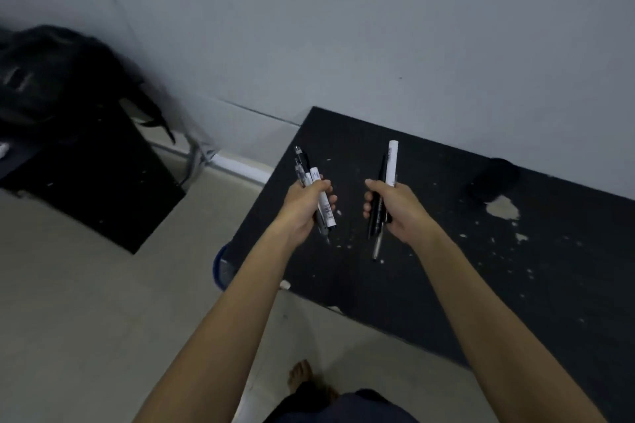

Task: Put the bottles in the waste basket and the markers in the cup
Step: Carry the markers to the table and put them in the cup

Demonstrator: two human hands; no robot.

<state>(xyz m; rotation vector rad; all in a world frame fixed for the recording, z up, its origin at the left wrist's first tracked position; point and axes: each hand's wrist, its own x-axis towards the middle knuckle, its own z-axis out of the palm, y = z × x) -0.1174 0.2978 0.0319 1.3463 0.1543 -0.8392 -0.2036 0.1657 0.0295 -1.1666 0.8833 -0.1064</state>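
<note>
My left hand [305,208] is closed around a bundle of markers and pens [321,197], white and clear-barrelled, held upright above the black table's left part. My right hand [395,209] grips a second bundle of markers [391,165], one white and the others black, their tips pointing down. Both hands hover side by side over the table [429,268]. A dark cup [494,184] stands on the table near the wall at the right. A blue waste basket rim [220,264] peeks out below the table's left edge. No bottles are in view.
A second black table [89,182] with a black backpack [51,79] on it stands at the left, by the grey wall. Beige floor lies between the tables. My bare foot [300,378] shows at the bottom.
</note>
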